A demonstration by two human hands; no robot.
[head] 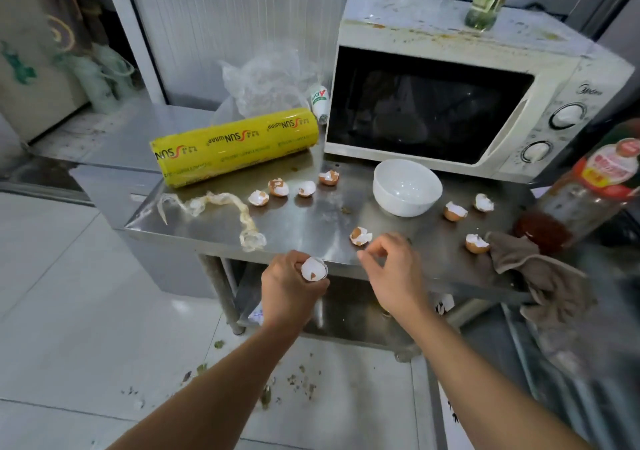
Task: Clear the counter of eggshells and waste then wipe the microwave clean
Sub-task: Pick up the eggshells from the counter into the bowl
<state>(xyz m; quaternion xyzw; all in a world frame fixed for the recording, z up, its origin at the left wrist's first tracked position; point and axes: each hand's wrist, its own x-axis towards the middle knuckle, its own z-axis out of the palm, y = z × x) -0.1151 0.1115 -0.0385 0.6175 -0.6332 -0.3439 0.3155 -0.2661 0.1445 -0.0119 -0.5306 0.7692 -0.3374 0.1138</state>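
The left hand [291,286] hovers just off the front edge of the steel counter [311,227], its fingers curled round a broken eggshell [313,269] with the open side facing up. The right hand [391,266] is over the front of the counter with its fingers loosely bent and holding nothing, the fingertips just beside the nearest shell [360,235], which looks like the next one to pick up. Seven more shells lie scattered: four in a loose row [294,190] near the yellow roll of cling film [235,148], two to the right of the white bowl [407,186], and one [477,243] touching the brown cloth [540,276] that hangs over the counter's right edge. A twisted strip of used plastic wrap [221,208] lies at the left front. The microwave [467,103] stands at the back, its top streaked with grime, and seems not yet wiped. The work is at an early stage, to judge by how much waste is left. To do this step well, the right hand should pinch each shell lightly by its rim so it does not crumble into bits, then nest it inside the shell the left hand holds, so one hand carries the stack. Working from the near shells outward would save reaching over the bowl. The shell against the cloth is best lifted straight up, so crumbs do not catch in the fabric that will probably be wanted for the wiping.
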